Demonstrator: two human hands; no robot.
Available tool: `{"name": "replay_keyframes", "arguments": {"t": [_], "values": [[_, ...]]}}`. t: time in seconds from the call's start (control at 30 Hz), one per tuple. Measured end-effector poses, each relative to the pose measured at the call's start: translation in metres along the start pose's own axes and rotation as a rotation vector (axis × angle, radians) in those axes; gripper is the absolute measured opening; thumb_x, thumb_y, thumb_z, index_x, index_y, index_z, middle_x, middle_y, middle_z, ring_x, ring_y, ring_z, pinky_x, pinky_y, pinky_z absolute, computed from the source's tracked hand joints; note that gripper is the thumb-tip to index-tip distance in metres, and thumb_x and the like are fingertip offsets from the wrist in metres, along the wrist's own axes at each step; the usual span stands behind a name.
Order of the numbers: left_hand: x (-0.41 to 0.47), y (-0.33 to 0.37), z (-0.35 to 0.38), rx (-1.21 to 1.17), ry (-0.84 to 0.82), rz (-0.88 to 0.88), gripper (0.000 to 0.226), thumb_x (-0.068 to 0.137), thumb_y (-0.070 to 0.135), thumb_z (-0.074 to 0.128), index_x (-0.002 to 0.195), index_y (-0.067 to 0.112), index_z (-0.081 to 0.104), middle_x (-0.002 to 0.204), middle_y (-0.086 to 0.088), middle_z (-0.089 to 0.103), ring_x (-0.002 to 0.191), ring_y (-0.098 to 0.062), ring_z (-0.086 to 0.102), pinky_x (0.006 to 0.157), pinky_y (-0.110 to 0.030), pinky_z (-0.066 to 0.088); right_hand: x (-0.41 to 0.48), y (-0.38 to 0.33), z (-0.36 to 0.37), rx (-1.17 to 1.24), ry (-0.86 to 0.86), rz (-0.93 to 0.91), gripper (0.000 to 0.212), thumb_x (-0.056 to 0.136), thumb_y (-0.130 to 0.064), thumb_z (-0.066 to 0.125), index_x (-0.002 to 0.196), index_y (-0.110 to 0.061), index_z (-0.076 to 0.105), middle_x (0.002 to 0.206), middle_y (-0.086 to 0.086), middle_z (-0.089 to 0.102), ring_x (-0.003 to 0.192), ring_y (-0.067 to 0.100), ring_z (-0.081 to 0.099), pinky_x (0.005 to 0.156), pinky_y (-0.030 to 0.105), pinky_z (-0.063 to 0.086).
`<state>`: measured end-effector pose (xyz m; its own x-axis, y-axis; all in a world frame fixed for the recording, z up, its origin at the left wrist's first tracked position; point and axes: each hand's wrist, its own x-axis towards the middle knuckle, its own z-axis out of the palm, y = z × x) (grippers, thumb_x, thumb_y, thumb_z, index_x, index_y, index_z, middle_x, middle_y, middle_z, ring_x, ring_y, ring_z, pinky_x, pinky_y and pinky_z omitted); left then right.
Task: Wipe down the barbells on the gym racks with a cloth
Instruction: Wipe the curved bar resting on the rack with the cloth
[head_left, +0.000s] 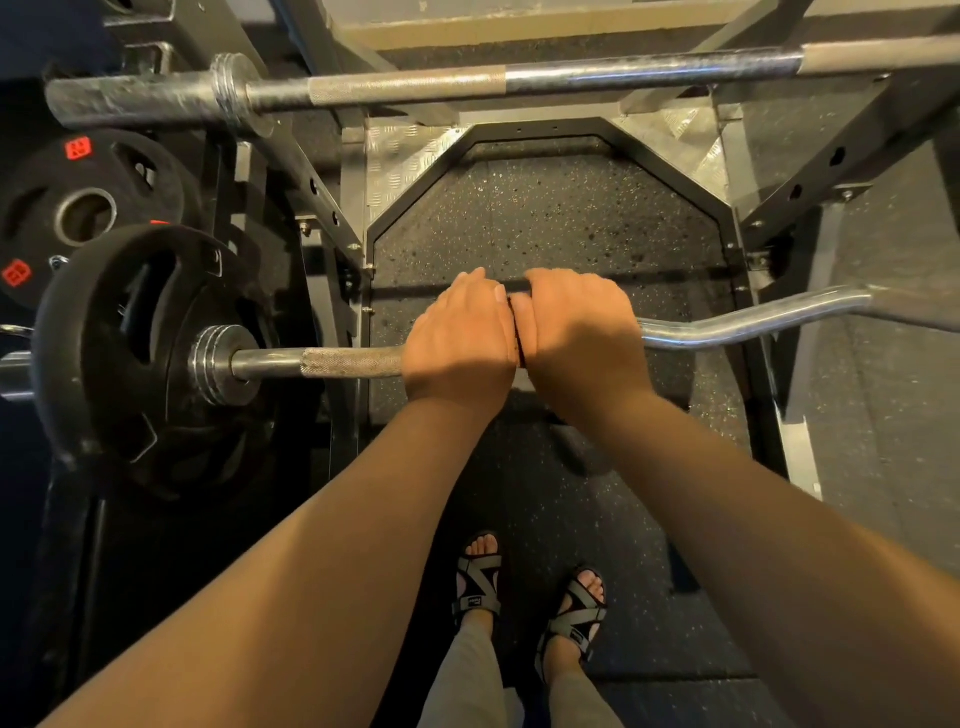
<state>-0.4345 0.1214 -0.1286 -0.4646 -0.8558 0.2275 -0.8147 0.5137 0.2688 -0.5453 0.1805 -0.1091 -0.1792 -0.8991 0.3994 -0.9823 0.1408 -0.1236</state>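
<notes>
Gripping barbell (353, 362), left hand (460, 340) touching right hand (582, 332)

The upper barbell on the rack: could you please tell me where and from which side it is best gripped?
Grip the knurled section of the upper barbell, just right of its collar, overhand from the near side. The bar lies level across the rack, and the rough part should resist slipping. The left hand and the right hand grip the lower curl bar.
</notes>
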Motion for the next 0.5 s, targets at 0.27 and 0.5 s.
{"name": "replay_keyframes", "arguments": {"t": [0.27,0.5], "values": [[0.001,0.005,-0.007,-0.058,-0.095,-0.057,0.051,0.108,0.032,0.026,0.127,0.006,0.065,0.125,-0.009,0.070,0.118,-0.024,0.066,0.095,-0.039,0.054,-0.003,0.004,-0.007,0.007,0.000,0.204,0.023,0.101,-0.019,0.047,0.088,-0.009,0.063,0.073,0.011,0.060,0.061,0.032,0.052,0.060,0.040,0.040],[0.004,0.006,-0.012,-0.059,-0.142,-0.112,0.048,0.106,0.035,0.024,0.123,0.012,0.062,0.115,-0.004,0.069,0.102,-0.022,0.067,0.087,-0.036,0.051,-0.010,0.016,-0.006,0.045,-0.143,0.002,0.035,0.108,-0.025,0.033,0.095,-0.012,0.063,0.085,0.008,0.061,0.072,0.030,0.055,0.067,0.044,0.043]]}}
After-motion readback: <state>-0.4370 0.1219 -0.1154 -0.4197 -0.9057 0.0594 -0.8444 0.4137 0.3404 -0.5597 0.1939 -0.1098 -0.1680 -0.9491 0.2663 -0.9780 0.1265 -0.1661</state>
